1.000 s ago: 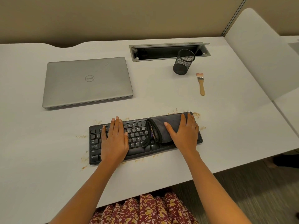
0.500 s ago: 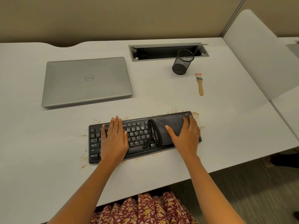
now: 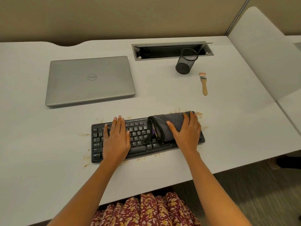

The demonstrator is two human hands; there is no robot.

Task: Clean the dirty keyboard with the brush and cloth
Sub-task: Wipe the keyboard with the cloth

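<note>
A black keyboard (image 3: 140,136) lies near the front of the white desk (image 3: 48,144), ringed by brown crumbs (image 3: 199,114). My left hand (image 3: 116,137) rests flat on its left half, fingers together, holding nothing. A folded dark grey cloth (image 3: 169,123) covers the keyboard's right half. My right hand (image 3: 187,131) presses flat on the cloth, thumb spread to the left. A small brush (image 3: 204,83) with a wooden handle lies on the desk behind the keyboard, to the right, apart from both hands.
A closed silver laptop (image 3: 90,80) sits at the back left. A black mesh pen cup (image 3: 186,61) stands in front of an open cable tray (image 3: 169,49). A white divider panel (image 3: 263,51) rises at the right; the desk's front edge is close to my arms.
My right hand and the cloth have slid slightly right along the keyboard. My left hand stays in place.
</note>
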